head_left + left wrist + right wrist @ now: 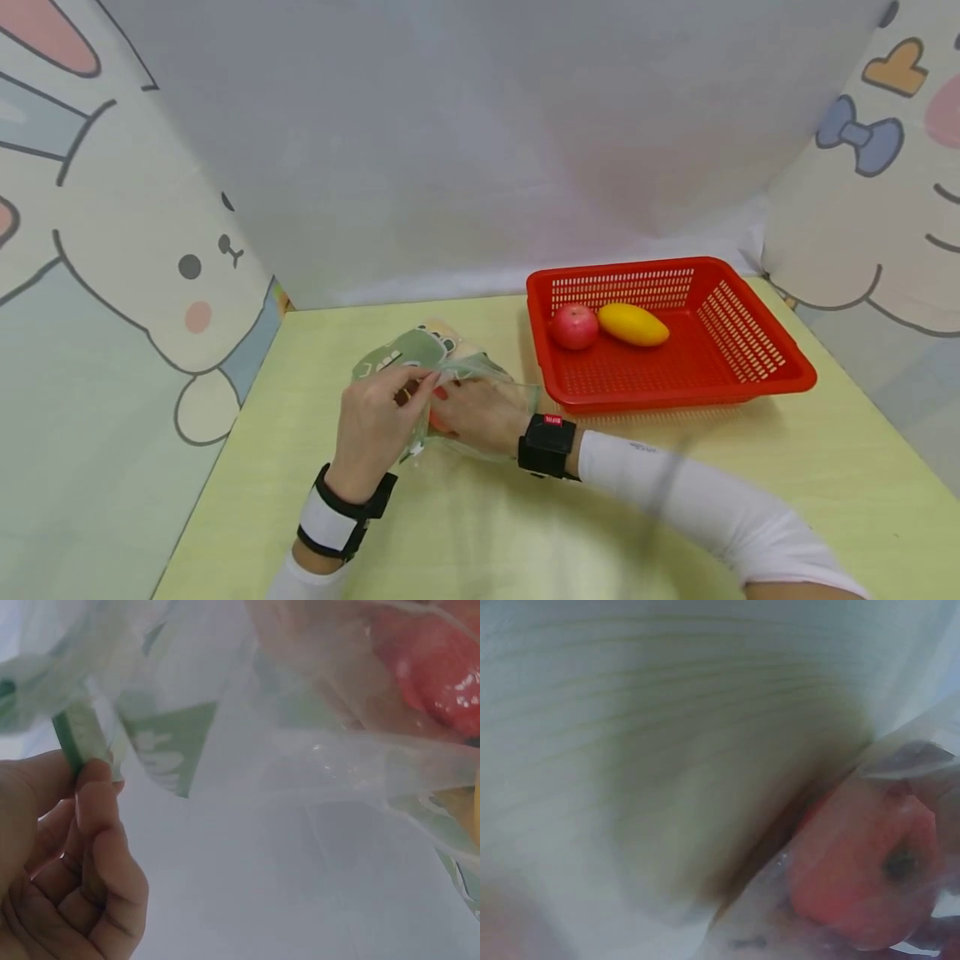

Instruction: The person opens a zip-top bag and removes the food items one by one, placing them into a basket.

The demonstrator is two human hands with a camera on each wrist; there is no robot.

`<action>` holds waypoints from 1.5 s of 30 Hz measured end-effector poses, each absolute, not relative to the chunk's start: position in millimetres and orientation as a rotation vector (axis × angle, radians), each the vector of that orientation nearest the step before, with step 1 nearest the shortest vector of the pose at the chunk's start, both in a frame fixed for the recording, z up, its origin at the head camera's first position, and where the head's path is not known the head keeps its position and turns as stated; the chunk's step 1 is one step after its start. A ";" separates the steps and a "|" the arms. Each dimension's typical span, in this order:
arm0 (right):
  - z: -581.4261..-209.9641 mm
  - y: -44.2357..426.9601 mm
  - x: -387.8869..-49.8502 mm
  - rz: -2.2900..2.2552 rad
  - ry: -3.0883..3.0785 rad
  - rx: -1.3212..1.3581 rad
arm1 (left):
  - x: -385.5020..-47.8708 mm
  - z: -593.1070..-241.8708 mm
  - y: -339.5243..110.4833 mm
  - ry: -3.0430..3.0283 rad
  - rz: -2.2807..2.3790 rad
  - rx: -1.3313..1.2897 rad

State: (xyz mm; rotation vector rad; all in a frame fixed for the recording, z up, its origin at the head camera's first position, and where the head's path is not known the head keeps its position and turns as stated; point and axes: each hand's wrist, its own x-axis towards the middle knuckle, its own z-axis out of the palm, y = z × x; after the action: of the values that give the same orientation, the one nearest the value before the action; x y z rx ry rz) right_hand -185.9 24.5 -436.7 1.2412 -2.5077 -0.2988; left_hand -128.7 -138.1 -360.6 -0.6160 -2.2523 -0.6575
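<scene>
Left of basket (pixel 678 402): bag (pixel 405 348), edge pinched by left grip (pixel 372 421), seemingly for access; right grip (pixel 483 414) around red fruit (pixel 855 866) inside.

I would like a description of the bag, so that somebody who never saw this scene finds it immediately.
On the pale yellow table, look left of the red basket. The bag is there, where the left hand pinches its edge and the right hand is inside. Unlike the basket, it is thin and see-through, with a green cartoon print.
</scene>
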 end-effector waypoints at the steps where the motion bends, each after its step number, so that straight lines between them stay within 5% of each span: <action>1: -434.2 25.6 -185.7 -0.250 -2.546 1.251 | -128.6 -360.8 -138.2 -2.252 -0.657 -0.617; 30: -304.6 121.7 -134.8 0.514 -2.732 1.274 | -127.4 -359.1 -141.9 -2.234 -0.658 -0.539; 45: -293.8 227.5 -219.2 0.507 -3.018 0.711 | -128.0 -360.0 -141.8 -2.235 -0.664 -0.538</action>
State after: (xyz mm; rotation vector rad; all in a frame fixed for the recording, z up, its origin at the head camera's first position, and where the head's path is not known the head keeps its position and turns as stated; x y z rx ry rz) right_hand -219.2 227.5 -293.8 0.7107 -3.0184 0.5067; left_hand -128.0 -141.8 -360.0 -0.5380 -2.2348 -0.6635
